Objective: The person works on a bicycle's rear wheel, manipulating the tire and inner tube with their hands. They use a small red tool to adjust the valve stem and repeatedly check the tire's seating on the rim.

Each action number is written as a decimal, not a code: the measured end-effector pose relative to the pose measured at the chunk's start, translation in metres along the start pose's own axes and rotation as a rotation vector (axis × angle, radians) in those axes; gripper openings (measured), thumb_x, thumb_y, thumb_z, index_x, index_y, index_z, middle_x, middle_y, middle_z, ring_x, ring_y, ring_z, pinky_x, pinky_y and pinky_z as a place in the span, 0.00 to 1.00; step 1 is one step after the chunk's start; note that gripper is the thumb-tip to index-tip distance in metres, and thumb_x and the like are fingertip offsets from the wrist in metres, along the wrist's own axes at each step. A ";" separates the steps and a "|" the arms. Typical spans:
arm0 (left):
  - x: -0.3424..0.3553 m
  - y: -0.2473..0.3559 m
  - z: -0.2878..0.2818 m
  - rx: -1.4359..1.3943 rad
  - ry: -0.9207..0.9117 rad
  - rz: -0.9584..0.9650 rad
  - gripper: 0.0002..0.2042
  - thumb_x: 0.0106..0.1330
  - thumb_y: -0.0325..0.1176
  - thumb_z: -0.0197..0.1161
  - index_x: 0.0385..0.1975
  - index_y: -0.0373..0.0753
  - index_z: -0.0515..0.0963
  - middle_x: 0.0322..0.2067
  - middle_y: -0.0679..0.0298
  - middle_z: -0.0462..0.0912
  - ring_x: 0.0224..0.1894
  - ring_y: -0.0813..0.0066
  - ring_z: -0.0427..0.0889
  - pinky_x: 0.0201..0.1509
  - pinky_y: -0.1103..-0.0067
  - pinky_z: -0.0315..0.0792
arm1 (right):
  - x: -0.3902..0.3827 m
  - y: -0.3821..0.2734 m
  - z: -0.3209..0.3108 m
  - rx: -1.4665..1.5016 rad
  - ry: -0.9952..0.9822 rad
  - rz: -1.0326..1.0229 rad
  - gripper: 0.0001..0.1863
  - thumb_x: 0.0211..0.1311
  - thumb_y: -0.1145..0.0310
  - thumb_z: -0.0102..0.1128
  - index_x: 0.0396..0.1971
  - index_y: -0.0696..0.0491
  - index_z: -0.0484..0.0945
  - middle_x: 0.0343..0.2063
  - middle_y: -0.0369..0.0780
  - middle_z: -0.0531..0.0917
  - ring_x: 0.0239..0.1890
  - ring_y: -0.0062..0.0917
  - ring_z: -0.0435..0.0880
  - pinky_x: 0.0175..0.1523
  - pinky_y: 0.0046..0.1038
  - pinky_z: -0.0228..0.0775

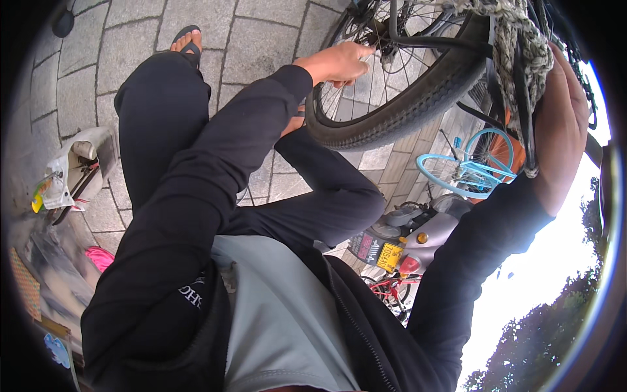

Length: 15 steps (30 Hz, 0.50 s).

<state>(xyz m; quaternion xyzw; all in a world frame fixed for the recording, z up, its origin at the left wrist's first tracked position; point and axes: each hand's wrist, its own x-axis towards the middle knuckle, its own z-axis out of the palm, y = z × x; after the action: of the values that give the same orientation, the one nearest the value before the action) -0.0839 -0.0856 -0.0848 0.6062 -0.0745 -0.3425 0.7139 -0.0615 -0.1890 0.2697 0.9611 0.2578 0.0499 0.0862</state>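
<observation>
Grey shirt [281, 320] and dark jacket [196, 202] lie nearest; ahead, the left hand [339, 64] curls beside the hub [385, 44] of a bicycle wheel [424, 106], whether pinching anything unclear. The right hand [563, 88] is raised beside braided rope [532, 55], fingertips hidden, so I cannot tell its grip

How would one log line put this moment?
left hand: at wheel, near hub | right hand: beside braided rope | background: blue bicycle

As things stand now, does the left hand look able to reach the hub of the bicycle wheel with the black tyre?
Probably yes: the left hand is beside the hub, with its fingers close, and nothing solid appears to block the way. Whether they touch is unclear.
</observation>
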 end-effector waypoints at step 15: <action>0.002 0.023 0.001 -0.140 -0.097 -0.041 0.33 0.73 0.32 0.59 0.76 0.32 0.56 0.20 0.60 0.80 0.12 0.81 0.64 0.15 0.79 0.54 | 0.001 0.008 0.002 0.310 0.053 0.366 0.22 0.78 0.59 0.52 0.62 0.55 0.80 0.47 0.42 0.88 0.46 0.19 0.86 0.51 0.16 0.74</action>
<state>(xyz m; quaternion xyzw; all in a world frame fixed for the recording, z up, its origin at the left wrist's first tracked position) -0.0741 -0.0870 -0.0641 0.5391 -0.0725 -0.3902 0.7429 -0.0568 -0.1955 0.2697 0.9918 0.0862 0.0498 -0.0796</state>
